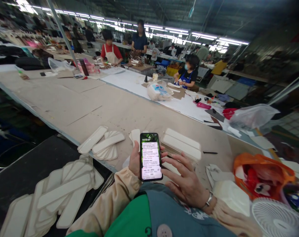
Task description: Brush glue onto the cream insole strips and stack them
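Observation:
A lit smartphone (150, 158) showing 14:10 and a column of notifications rests upright in my left hand (135, 160), whose thumb and fingers wrap its sides. My right hand (182, 177) hovers at the phone's right edge with fingers spread, holding nothing; whether a fingertip touches the screen I cannot tell. Just behind that hand lies a neat stack of cream oblong strips (180, 143) on the table. A looser pile of the same strips (106, 143) sits left of the phone.
More cream strips (62, 191) are heaped on a black surface (6, 171) at lower left. At right are a thin dark pen-like stick (210, 152), an orange bag (240, 161) and a white fan (275, 214). Co-workers sit and stand beyond the long paper-covered table (90, 92).

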A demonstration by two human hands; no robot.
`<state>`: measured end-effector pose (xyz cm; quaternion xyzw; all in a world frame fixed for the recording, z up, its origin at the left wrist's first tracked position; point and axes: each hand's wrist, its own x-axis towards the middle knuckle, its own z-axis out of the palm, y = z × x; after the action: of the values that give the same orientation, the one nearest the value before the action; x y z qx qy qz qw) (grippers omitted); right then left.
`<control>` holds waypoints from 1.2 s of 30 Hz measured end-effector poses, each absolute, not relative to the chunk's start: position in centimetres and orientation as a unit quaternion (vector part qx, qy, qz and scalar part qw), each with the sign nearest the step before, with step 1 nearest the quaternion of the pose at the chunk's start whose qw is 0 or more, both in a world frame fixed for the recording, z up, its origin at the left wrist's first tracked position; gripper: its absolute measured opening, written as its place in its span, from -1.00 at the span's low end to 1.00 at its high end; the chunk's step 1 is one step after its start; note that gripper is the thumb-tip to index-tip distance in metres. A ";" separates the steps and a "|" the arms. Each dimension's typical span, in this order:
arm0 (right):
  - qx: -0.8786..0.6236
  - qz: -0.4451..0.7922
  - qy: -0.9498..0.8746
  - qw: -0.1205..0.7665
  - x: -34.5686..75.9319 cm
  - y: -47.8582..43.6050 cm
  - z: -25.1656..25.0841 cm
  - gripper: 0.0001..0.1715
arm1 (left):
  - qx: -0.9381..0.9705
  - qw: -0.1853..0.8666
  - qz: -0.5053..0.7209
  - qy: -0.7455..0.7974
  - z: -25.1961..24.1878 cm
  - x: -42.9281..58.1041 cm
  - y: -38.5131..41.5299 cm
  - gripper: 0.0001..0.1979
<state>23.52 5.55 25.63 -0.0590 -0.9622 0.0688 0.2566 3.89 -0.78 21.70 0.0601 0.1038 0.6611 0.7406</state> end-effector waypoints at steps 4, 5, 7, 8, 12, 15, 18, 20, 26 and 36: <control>-0.038 0.071 -0.981 0.178 22.3 5.2 26.0 -0.51 | 0.086 0.748 0.650 0.104 21.9 4.6 -0.6 -0.09; -0.034 0.072 -0.983 0.165 22.0 5.1 26.1 -0.49 | 0.090 0.749 0.649 0.101 21.9 4.9 -0.6 -0.09; -0.029 0.073 -0.985 0.152 21.6 4.9 26.2 -0.47 | 0.094 0.755 0.642 0.095 22.1 5.3 -0.6 -0.09; -0.028 0.073 -0.986 0.150 21.5 4.8 26.2 -0.48 | 0.092 0.759 0.638 0.094 22.2 5.4 -0.6 -0.10; -0.036 0.070 -0.976 0.203 22.2 5.1 25.8 -0.71 | 0.082 0.761 0.635 0.104 22.0 5.2 -0.8 -0.09; -0.087 0.060 -0.953 0.283 23.4 5.6 25.6 -0.88 | 0.059 0.741 0.658 0.118 21.7 4.7 -1.0 -0.12; -0.107 0.047 -0.941 0.319 24.2 5.9 25.4 -0.91 | 0.043 0.721 0.681 0.122 21.5 4.4 -0.9 -0.16; -0.091 0.047 -0.942 0.320 24.4 5.9 25.4 -0.89 | 0.046 0.718 0.684 0.120 21.5 4.5 -0.8 -0.16; -0.069 0.057 -0.948 0.304 24.1 5.6 25.1 -0.86 | 0.041 0.725 0.676 0.123 21.6 4.8 -1.0 -0.16; 0.003 0.080 -0.978 0.194 22.7 4.9 26.1 -0.62 | 0.086 0.746 0.652 0.106 21.8 4.7 -1.2 -0.07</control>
<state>22.73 4.91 26.14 0.0034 -0.9777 0.0803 0.1942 4.67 -1.24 21.79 0.0862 0.1055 0.6521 0.7458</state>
